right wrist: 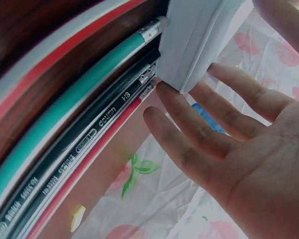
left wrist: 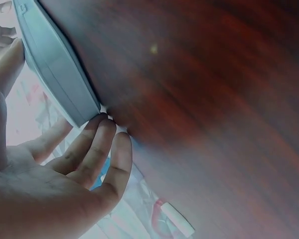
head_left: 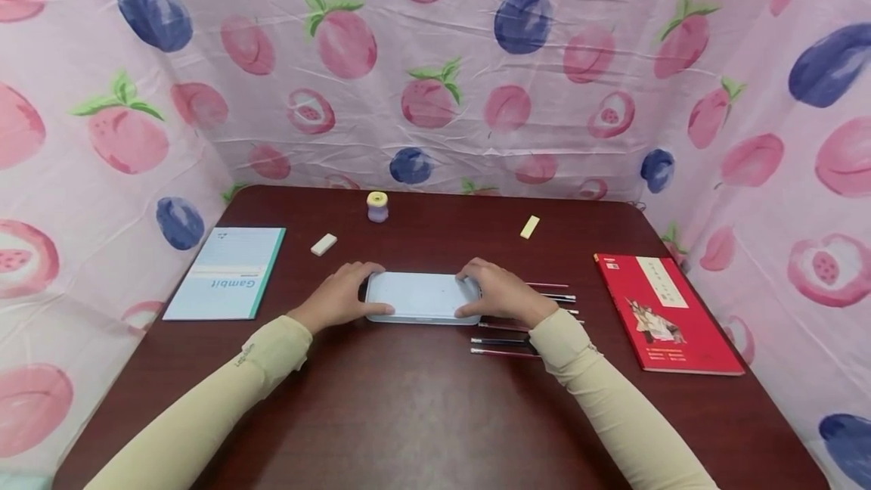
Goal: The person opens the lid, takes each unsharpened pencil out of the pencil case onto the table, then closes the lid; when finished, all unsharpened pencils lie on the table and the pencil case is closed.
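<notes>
A flat light-blue pencil case (head_left: 425, 296) lies at the middle of the table. My left hand (head_left: 342, 297) grips its left end, with the thumb at the front edge and the fingers round the back. At the right end my right hand (head_left: 505, 295) holds the case likewise. In the left wrist view, fingertips touch a corner of the case (left wrist: 60, 74). Several pencils (head_left: 503, 353) lie to the right, partly beneath my right hand and sleeve. Up close in the right wrist view, a teal pencil (right wrist: 109, 60) and dark and red ones have their eraser ends beside the case.
A light-blue notebook (head_left: 224, 274) lies at the left and a red book (head_left: 670, 314) at the right. Behind the case are a white eraser (head_left: 323, 244), a yellow-and-purple pencil sharpener-like item (head_left: 377, 207) and a small yellow strip (head_left: 530, 227). Fruit-print cloth (head_left: 435, 44) surrounds the table.
</notes>
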`<state>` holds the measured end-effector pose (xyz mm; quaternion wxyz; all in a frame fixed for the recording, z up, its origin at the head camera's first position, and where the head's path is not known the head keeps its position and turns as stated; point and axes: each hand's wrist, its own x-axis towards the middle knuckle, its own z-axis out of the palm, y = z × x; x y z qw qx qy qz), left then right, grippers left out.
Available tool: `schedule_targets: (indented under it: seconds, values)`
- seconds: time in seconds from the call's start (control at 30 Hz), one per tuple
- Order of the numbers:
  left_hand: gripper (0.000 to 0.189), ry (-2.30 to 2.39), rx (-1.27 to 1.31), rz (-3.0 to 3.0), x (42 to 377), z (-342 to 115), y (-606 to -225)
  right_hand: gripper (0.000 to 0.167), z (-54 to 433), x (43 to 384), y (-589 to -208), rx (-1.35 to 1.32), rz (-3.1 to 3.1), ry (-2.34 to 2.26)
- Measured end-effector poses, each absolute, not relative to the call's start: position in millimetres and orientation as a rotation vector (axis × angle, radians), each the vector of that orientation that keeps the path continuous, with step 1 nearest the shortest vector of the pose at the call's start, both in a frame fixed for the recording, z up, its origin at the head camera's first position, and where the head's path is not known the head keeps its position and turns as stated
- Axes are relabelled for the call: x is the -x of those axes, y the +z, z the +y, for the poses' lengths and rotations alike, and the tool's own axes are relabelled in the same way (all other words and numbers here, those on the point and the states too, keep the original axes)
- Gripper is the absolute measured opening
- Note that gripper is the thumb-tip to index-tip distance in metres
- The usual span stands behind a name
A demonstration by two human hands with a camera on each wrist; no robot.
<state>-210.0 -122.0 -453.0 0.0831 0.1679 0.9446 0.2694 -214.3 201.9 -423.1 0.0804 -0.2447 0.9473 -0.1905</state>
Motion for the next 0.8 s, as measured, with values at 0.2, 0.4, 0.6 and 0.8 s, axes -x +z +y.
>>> schedule_targets:
  seconds: [0.2,0.4,0.6,0.8]
  values:
    - [0.089,0.763,-0.519,2.824,211.3,-125.2,-454.2,0.065,204.1,210.5,-426.1,0.762,2.823,-0.599]
    - [0.089,0.765,-0.5,2.806,209.6,-128.6,-453.4,0.066,203.6,209.3,-430.9,0.809,2.819,-0.606]
    - [0.089,0.734,-0.519,2.804,209.7,-128.9,-453.9,0.066,202.3,207.6,-431.7,0.844,2.834,-0.553]
    - [0.09,0.638,-0.584,2.832,209.2,-130.0,-457.5,0.07,201.5,205.3,-437.3,0.9,2.877,-0.484]
